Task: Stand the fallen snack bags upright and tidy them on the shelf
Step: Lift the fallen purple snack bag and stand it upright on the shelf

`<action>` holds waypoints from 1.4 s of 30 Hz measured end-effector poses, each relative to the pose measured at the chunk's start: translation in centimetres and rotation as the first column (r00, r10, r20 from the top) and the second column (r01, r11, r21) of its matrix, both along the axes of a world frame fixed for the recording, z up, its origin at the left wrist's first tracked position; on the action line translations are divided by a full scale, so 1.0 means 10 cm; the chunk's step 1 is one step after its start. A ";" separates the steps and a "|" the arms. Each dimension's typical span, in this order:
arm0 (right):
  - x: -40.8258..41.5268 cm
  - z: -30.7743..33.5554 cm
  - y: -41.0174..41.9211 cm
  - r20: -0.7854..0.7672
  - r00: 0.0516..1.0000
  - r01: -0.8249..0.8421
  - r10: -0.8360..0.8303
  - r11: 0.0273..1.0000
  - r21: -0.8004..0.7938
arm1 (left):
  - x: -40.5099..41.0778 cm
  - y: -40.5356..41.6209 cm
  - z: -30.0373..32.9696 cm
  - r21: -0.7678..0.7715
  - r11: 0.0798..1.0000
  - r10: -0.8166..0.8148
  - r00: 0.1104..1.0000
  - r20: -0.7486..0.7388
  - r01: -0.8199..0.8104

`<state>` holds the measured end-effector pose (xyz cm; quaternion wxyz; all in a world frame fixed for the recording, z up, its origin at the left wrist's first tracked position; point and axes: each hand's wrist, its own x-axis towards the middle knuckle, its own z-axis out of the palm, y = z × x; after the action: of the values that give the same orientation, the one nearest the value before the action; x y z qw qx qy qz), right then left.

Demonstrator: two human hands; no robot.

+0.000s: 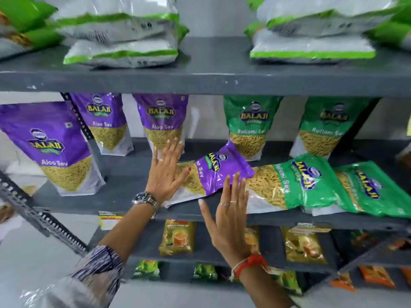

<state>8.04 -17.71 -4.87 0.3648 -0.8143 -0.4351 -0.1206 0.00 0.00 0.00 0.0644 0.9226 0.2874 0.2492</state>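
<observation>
A purple Aloo Sev bag (213, 172) lies fallen on the grey middle shelf (115, 196), its top pointing right. My left hand (165, 172) rests flat with fingers spread against the bag's left end. Fingers apart, my right hand (229, 210) touches the bag's lower edge from the front. To the right lie two fallen green Ratlami Sev bags (295, 185), (373, 187), overlapping. Upright purple bags (51, 147), (104, 123), (162, 121) and upright green bags (249, 127), (324, 127) stand on the same shelf.
The shelf above (211, 81) holds flat stacks of white and green bags (120, 34). Lower shelves carry small snack packets (178, 237). A perforated metal upright (40, 216) slants at the left. A yellow price tag (109, 220) sits on the shelf's front edge.
</observation>
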 end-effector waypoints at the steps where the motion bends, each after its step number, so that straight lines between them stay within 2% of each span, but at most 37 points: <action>1: -0.11 -0.10 0.08 -0.135 0.990 -0.023 0.026 1.000 0.020 | 0.00 0.12 -0.04 -0.072 0.997 0.028 0.992 -0.127 -0.037; 3: -0.26 -0.20 0.13 -0.407 0.906 -0.065 0.113 0.989 0.129 | 0.06 0.30 -0.05 -0.096 0.989 0.067 0.919 -0.389 -0.113; 4: -0.36 -0.25 0.22 -0.581 0.801 -0.034 0.145 0.980 0.198 | 0.09 0.43 -0.05 -0.197 0.965 0.066 0.888 -0.456 -0.173; 6: -0.44 -0.27 0.43 -0.854 0.476 0.181 0.209 0.928 0.327 | 0.19 0.63 -0.08 -0.428 0.865 0.051 0.893 -0.448 -0.264; 7: -0.42 -0.25 0.53 -0.917 0.310 0.281 0.250 0.898 0.340 | 0.25 0.72 -0.10 -0.553 0.793 0.019 0.917 -0.398 -0.256; 9: -0.34 -0.21 0.72 -0.944 0.068 0.388 0.324 0.863 0.324 | 0.40 0.88 -0.12 -0.741 0.635 -0.064 0.941 -0.333 -0.219; 11: -0.26 -0.18 0.84 -0.913 -0.119 0.476 0.391 0.829 0.293 | 0.50 1.01 -0.10 -0.808 0.558 -0.157 0.932 -0.328 -0.190; 12: -0.23 -0.18 0.88 -0.892 -0.188 0.518 0.411 0.813 0.265 | 0.53 1.06 -0.08 -0.819 0.544 -0.198 0.920 -0.339 -0.184; 13: -0.21 -0.19 0.90 -0.879 -0.218 0.551 0.423 0.797 0.247 | 0.54 1.11 -0.08 -0.835 0.521 -0.229 0.914 -0.335 -0.176; 17: -0.16 -0.24 0.90 -0.899 -0.169 0.588 0.403 0.774 0.236 | 0.49 1.23 -0.16 -0.902 0.401 -0.152 0.959 -0.240 -0.163; 20: -0.11 -0.21 0.88 -0.918 -0.122 0.568 0.377 0.785 0.246 | 0.34 1.11 -0.27 -0.965 0.257 0.024 0.999 -0.047 -0.051; 23: -0.04 -0.15 0.87 -0.926 -0.085 0.576 0.367 0.777 0.255 | 0.10 0.92 -0.32 -0.979 0.122 0.213 0.959 0.185 0.162; 26: -0.01 -0.10 0.83 -0.927 -0.008 0.523 0.375 0.792 0.315 | -0.15 0.70 -0.29 -0.961 0.035 0.303 0.913 0.273 0.276; 30: 0.03 -0.02 0.73 -0.855 0.285 0.322 0.433 0.797 0.511 | -0.44 0.37 -0.19 -0.904 0.049 0.400 0.822 0.407 0.424; 32: 0.04 0.05 0.68 -0.816 0.357 0.230 0.455 0.803 0.549 | -0.58 0.19 -0.16 -0.880 0.083 0.458 0.766 0.451 0.469; 35: 0.03 0.18 0.62 -0.771 0.387 0.114 0.506 0.803 0.584 | -0.77 -0.02 -0.03 -0.848 0.134 0.522 0.691 0.500 0.513; 37: 0.01 0.26 0.60 -0.753 0.375 0.055 0.540 0.798 0.600 | -0.88 -0.10 0.06 -0.833 0.167 0.552 0.650 0.523 0.528; 42: -0.03 0.36 0.59 -0.733 0.357 -0.031 0.579 0.792 0.610 | -1.06 -0.14 0.10 -0.818 0.227 0.550 0.623 0.556 0.529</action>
<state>7.75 -11.83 -1.24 0.7499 -0.5231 -0.2740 0.2984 -10.63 -1.43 1.05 0.7382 0.4510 0.3220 0.3847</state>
